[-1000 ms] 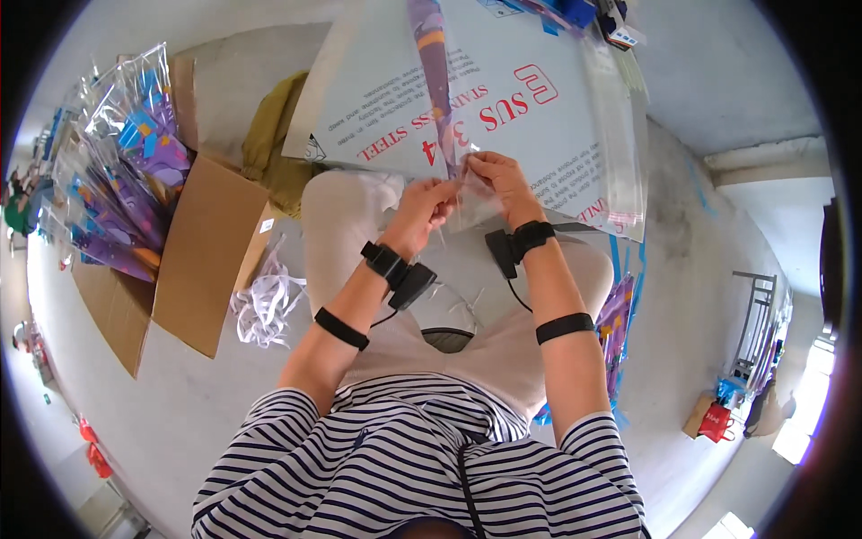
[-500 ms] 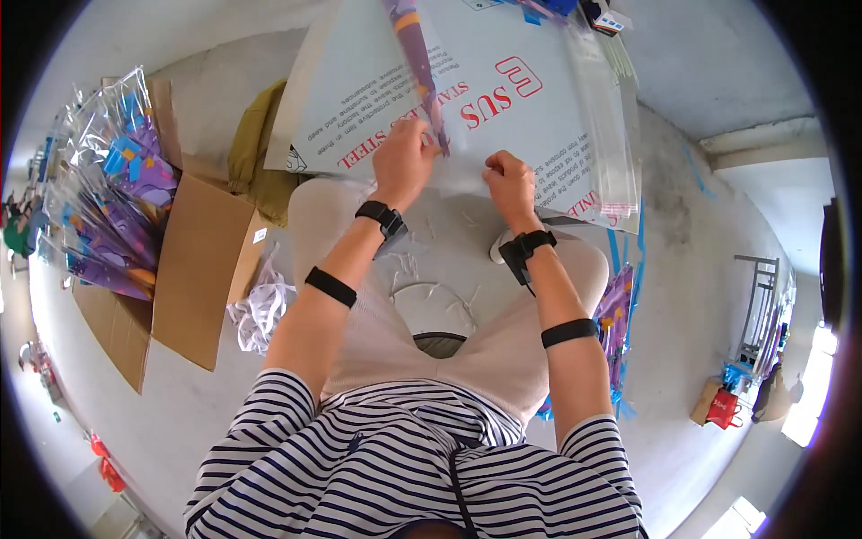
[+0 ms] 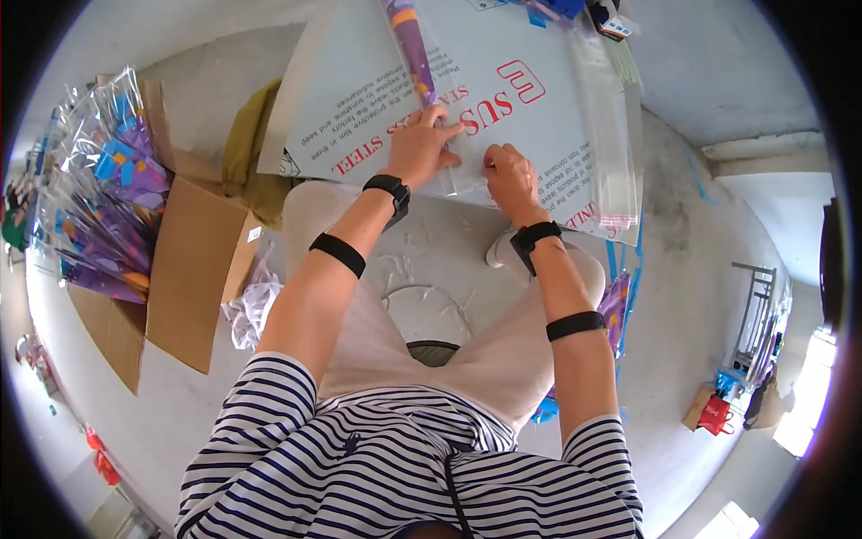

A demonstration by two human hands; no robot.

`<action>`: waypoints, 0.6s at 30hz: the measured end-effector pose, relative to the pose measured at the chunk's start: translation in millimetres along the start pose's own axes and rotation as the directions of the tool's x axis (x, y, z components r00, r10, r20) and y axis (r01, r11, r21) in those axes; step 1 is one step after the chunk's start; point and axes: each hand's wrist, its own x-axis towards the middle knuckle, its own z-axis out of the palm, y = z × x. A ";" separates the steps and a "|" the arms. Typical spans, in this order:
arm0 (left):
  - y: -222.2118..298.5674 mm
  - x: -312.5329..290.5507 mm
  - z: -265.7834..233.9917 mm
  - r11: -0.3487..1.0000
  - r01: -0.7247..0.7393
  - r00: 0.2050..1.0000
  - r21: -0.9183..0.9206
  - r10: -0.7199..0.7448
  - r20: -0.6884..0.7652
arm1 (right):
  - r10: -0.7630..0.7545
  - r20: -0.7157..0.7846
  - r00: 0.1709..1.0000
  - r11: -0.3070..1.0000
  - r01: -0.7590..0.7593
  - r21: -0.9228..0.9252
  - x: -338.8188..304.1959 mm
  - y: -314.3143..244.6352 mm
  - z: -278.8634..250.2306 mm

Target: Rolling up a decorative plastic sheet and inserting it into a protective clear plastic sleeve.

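A narrow purple roll with orange and blue patches (image 3: 413, 54) lies lengthwise on a pale sheet-covered table (image 3: 328, 126). It sits inside a clear plastic sleeve (image 3: 451, 182), whose near end reaches the table's front edge. My left hand (image 3: 420, 146) rests over the near end of the roll, fingers spread and pressing down on the sleeve. To its right, just above the table edge, my right hand (image 3: 512, 182) has its fingers curled in; whatever they may hold is hidden.
Clear flat bags (image 3: 611, 153) are stacked at the table's right side. On the left stands an open cardboard box (image 3: 193, 269) with several wrapped purple pieces (image 3: 126, 234). An olive cloth (image 3: 247, 153) hangs beside it. White strips (image 3: 251, 305) lie on the floor.
My left hand has gone from a closed grip beside the roll's near end to spread fingers over it, moving slightly right and forward. My right hand stays nearly in place.
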 end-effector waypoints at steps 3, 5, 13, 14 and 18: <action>-0.4 0.5 0.1 1.000 -0.012 1.000 -0.002 0.012 -0.014 | -0.082 0.040 0.996 0.988 0.087 -0.130 4.2 7.6 4.6; 2.9 1.3 0.0 1.000 0.016 1.000 -0.013 -0.016 0.015 | -0.103 0.055 0.993 0.982 0.110 -0.152 6.0 14.6 8.0; 2.5 -0.6 -1.9 1.000 0.008 1.000 0.015 -0.008 -0.007 | -0.147 0.007 0.989 0.988 0.147 -0.036 -27.9 29.7 -1.3; 0.6 -1.1 -2.2 1.000 0.001 1.000 0.018 -0.001 -0.007 | -0.064 -0.054 0.996 0.997 0.066 0.036 -23.5 26.7 -5.2; 1.5 0.0 -0.5 0.999 0.017 1.000 0.030 -0.017 0.012 | -0.008 -0.037 0.999 0.992 0.012 0.127 -5.1 14.8 1.1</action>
